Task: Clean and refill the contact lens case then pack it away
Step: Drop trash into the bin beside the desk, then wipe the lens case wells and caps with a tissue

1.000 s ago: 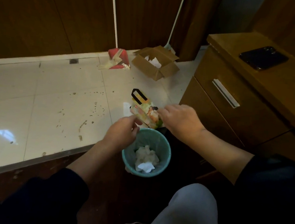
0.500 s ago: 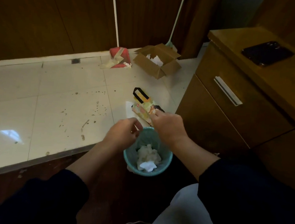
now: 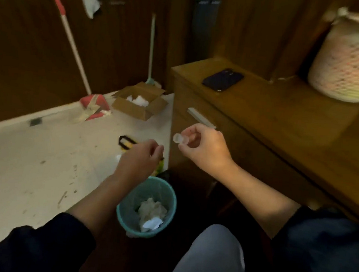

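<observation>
While right hand [image 3: 205,150] pinches one clear lens case [image 3: 180,138], left hand [image 3: 140,160] curled, contents unclear, one bin [image 3: 146,206]

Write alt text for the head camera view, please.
A person's right hand pinches a small clear lens case piece above a teal bin of tissues, left hand curled beside it; a phone lies on the wooden cabinet.

a small teal wastebasket [image 3: 121,214] with crumpled tissues [image 3: 152,208] stands on the floor below the hands. beyond the left hand [image 3: 140,161] lie an open cardboard box [image 3: 138,110] and a red dustpan [image 3: 94,106], its long handle leaning on the wall. past the right hand [image 3: 203,147], a dark phone [image 3: 223,79] and a woven basket [image 3: 349,64] sit on the wooden cabinet [image 3: 284,114].
</observation>
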Action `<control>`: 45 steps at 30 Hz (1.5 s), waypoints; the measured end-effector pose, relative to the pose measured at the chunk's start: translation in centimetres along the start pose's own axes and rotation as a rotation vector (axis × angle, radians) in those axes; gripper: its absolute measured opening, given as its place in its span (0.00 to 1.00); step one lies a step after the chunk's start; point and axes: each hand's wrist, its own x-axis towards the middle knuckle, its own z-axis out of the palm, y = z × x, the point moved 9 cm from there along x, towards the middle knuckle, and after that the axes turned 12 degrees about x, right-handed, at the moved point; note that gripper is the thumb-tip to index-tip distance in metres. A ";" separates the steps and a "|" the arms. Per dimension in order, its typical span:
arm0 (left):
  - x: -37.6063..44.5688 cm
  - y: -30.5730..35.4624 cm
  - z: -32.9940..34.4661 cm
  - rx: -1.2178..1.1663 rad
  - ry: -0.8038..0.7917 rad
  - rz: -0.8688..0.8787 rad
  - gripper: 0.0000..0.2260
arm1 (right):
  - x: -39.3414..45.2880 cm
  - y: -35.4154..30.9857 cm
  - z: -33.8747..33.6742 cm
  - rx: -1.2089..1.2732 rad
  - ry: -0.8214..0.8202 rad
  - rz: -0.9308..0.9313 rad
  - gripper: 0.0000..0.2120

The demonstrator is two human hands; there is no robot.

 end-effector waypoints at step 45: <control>-12.0 58.0 18.4 -0.065 -0.361 1.111 0.16 | -30.8 16.3 -47.7 -0.440 0.524 0.428 0.09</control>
